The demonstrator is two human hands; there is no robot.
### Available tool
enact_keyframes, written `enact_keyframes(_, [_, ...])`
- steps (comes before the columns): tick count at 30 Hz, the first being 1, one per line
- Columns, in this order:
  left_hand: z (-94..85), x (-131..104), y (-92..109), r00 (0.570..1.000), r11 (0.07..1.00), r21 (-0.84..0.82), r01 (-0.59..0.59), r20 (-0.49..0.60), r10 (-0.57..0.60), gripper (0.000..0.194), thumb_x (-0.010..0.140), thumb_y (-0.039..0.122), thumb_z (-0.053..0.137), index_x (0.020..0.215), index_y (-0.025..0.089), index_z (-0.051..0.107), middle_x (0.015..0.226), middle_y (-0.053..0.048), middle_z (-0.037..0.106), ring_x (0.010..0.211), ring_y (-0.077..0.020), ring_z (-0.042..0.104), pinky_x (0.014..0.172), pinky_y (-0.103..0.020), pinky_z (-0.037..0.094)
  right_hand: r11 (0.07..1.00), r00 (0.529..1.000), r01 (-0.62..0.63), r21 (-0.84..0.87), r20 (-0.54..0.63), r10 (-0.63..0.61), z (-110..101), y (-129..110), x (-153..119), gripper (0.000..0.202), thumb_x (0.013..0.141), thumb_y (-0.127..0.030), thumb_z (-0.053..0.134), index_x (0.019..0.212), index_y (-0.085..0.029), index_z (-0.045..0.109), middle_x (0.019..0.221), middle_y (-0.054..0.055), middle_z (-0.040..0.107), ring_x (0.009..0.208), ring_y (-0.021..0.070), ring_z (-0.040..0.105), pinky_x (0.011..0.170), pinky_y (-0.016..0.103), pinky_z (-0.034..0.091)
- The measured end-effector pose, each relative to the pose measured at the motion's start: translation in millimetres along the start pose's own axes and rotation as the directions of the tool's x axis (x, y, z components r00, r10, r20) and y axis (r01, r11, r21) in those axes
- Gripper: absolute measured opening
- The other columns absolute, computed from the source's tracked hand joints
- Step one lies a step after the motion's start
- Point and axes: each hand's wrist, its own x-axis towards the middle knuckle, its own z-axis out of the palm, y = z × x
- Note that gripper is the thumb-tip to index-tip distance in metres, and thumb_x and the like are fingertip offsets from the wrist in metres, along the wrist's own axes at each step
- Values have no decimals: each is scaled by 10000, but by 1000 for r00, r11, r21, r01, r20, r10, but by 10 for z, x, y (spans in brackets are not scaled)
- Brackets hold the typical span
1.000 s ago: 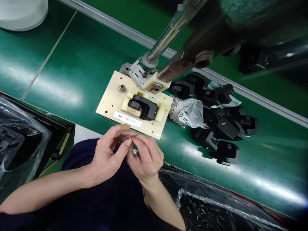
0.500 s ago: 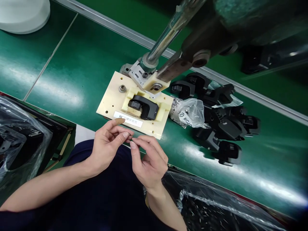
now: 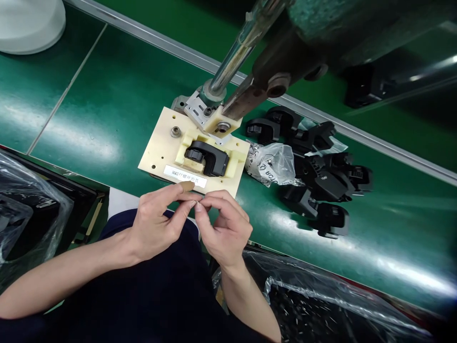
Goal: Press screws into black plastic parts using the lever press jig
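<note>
likely light and stiff, the black hooked bracket [image 3: 218, 159] lies in the cream fixture [image 3: 152, 147] mid-frame, best grasped at its blocky right end; below, left hand [image 3: 155, 224] and right hand [image 3: 226, 231] meet at the fingertips, anything pinched unclear.

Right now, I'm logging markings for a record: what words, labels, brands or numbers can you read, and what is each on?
"MM3": start of the white label on the cream plate; the Chinese characters after it are too blurred to read surely.
Clear bag: large black letters, too creased to read surely.
Black part: small pale mark, too small to read.
</note>
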Motion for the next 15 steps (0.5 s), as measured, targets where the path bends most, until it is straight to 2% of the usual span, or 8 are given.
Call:
enact_keyframes(5, [3, 123, 87, 996, 997, -38, 67, -55, -69, 247, 698, 56, 723, 863, 239, 743, 772, 4, 758, 737, -204, 719, 746, -328, 583, 993, 994, 37, -109, -98, -48, 80, -15, 58, 124, 814, -71, 622, 791, -191, 599, 742, -13, 600, 603, 87, 555, 526, 221, 489])
enact_keyframes(9, [-20, 144, 92, 996, 995, -39, 91, 17, -91, 204, 753, 89, 684, 851, 265, 712, 774, 24, 738, 786, -182, 704, 787, -319, 580, 991, 987, 68, -118, -137, -84, 158, -36, 91, 159, 816, -49, 603, 780, -202, 579, 725, -14, 576, 611, 84, 536, 537, 219, 476])
enact_keyframes(12, [-48, 188, 70, 998, 1000, -7, -9, 64, 9, 189, 783, 107, 662, 909, 245, 694, 870, 11, 740, 855, -179, 699, 829, -313, 577, 972, 976, 110, -208, -165, -146, 197, 7, 184, 153, 828, -80, 609, 771, -215, 568, 717, -8, 573, 616, 99, 545, 554, 242, 482])
enact_keyframes(15, [-87, 338, 17, 989, 989, 18, -145, -12, 145, 227, 780, 82, 648, 965, 212, 666, 993, -7, 707, 939, -175, 680, 824, -285, 576, 934, 928, 170, -315, -268, -259, 237, 120, 346, 154, 822, -100, 615, 734, -211, 555, 694, -9, 562, 623, 117, 554, 563, 267, 488])
